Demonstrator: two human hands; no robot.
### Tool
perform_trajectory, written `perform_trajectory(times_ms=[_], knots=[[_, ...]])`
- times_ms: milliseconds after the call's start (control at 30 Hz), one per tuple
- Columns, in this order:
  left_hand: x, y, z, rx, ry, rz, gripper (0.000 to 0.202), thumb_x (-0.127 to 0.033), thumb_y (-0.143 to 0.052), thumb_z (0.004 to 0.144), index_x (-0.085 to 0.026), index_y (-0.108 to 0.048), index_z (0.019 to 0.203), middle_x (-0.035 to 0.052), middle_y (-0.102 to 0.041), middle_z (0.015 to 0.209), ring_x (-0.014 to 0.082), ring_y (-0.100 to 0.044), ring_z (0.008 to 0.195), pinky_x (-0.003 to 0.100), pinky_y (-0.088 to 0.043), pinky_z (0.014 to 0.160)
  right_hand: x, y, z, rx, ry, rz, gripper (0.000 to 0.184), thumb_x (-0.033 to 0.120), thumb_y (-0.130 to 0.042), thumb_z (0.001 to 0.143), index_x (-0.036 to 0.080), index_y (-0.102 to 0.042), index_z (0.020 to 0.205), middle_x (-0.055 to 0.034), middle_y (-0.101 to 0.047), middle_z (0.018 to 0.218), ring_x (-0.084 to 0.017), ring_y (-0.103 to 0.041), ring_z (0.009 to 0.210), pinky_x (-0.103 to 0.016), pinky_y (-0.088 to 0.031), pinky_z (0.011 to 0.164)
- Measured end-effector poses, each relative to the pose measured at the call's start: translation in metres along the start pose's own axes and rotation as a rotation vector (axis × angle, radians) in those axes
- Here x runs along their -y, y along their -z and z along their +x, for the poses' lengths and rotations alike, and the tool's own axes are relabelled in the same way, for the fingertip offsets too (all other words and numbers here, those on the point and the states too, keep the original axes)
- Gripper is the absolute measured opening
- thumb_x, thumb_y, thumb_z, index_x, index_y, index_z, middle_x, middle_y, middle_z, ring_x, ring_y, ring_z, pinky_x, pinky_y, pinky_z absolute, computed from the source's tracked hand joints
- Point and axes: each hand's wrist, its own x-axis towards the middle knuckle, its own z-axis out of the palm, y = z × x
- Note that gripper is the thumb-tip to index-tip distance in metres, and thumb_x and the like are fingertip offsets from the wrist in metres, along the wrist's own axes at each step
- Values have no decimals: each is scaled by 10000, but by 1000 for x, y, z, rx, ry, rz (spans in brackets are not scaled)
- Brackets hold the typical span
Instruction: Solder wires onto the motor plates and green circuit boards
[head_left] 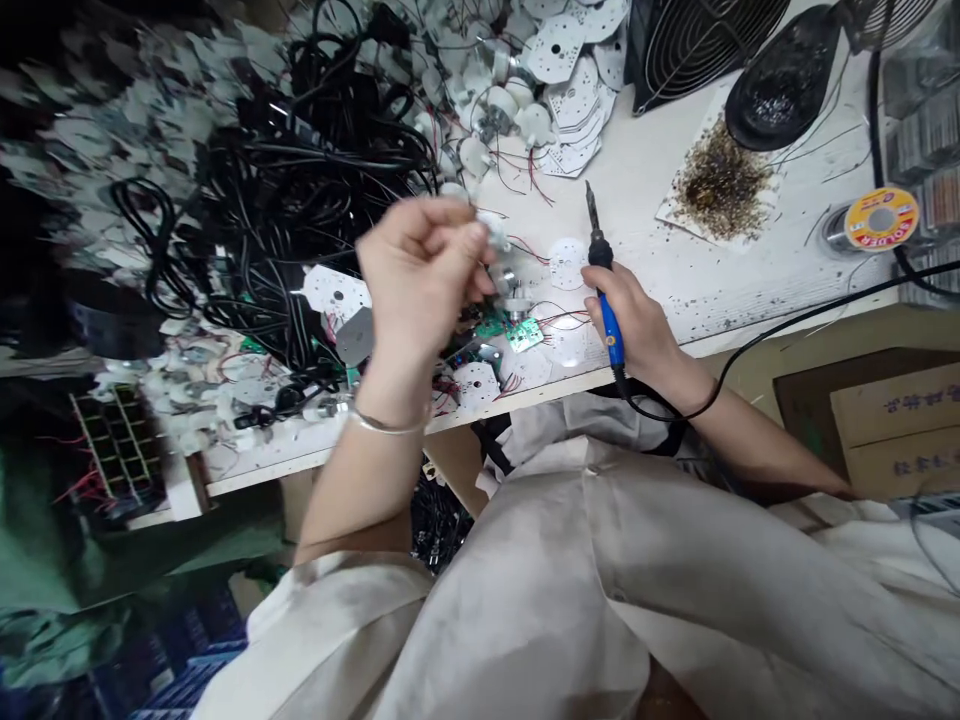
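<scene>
My left hand [416,270] is blurred and pinches a small white plastic part [493,232] with thin wires. Just below it sit a small metal motor [515,297] and a green circuit board [525,335] on the white workbench [660,200]. My right hand [634,335] grips a blue-handled soldering iron [604,270], its tip pointing away from me and touching nothing. Flat white perforated plates [568,263] lie beside the iron, with red wires running across the bench.
A heap of black cables [300,190] and a pile of white plates with motors [574,100] fill the far bench. A wire fan guard [697,40], a black dish [784,85], a solder-wick spool [881,220] and brown debris on paper [720,185] lie right. The iron's black cord crosses the bench edge.
</scene>
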Motion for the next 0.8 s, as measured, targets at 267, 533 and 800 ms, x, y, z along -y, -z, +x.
perform_trajectory(times_ms=[267, 533, 800], knots=[[25, -48, -26, 124, -182, 660, 255, -313, -441, 996, -212, -674, 980, 74, -668, 946, 251, -641, 991, 396, -474, 855, 7, 0, 14, 50, 20, 17, 339, 339, -315, 1045, 263, -468, 1338, -81, -622, 1218, -221, -628, 1170, -373, -568, 967], [13, -30, -24, 90, -232, 712, 273, -389, -475, 999, -237, -697, 956, 33, -620, 806, 225, -602, 892, 412, -428, 838, 9, 0, 24, 154, -11, 29, 354, 365, -317, 1048, 245, -462, 1348, -86, -625, 1190, -212, -669, 1061, -344, -596, 853], [15, -53, -25, 221, -382, 752, 217, -353, -506, 974, -240, -651, 859, 56, -666, 947, 309, -597, 1088, 567, -356, 994, -1, 16, -1, 123, 27, -1, 318, 383, -353, 1038, 276, -468, 1315, -61, -652, 1082, -200, -683, 989, -315, -597, 752]])
